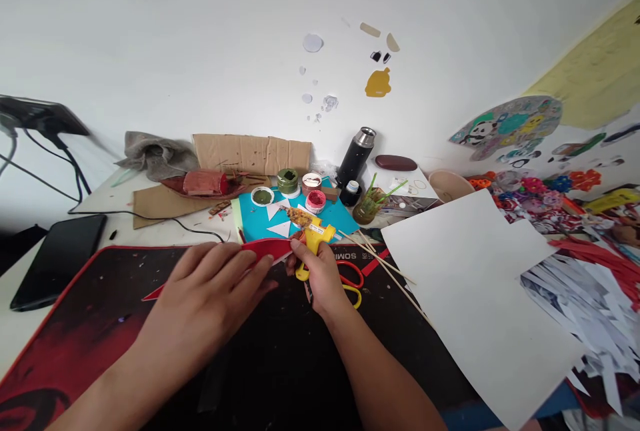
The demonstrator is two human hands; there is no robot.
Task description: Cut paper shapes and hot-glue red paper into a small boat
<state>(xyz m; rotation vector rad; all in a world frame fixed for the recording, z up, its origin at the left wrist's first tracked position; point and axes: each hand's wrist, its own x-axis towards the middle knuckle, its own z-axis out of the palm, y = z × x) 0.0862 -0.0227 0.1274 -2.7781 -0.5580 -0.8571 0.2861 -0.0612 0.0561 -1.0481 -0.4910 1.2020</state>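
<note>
Right fingers [303, 252] clamped on red paper [267, 249], narrow, pale-edged below; left fingers [253, 272] touching it, grip unclear

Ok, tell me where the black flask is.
In the head view, the black flask is right of centre near the wall, between the paint jars and the maroon case.

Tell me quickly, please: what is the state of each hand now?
Left hand: fingers over the red paper; grip cannot be told.
Right hand: closed on the red paper's end; whether also holding the glue gun, unclear.
</note>
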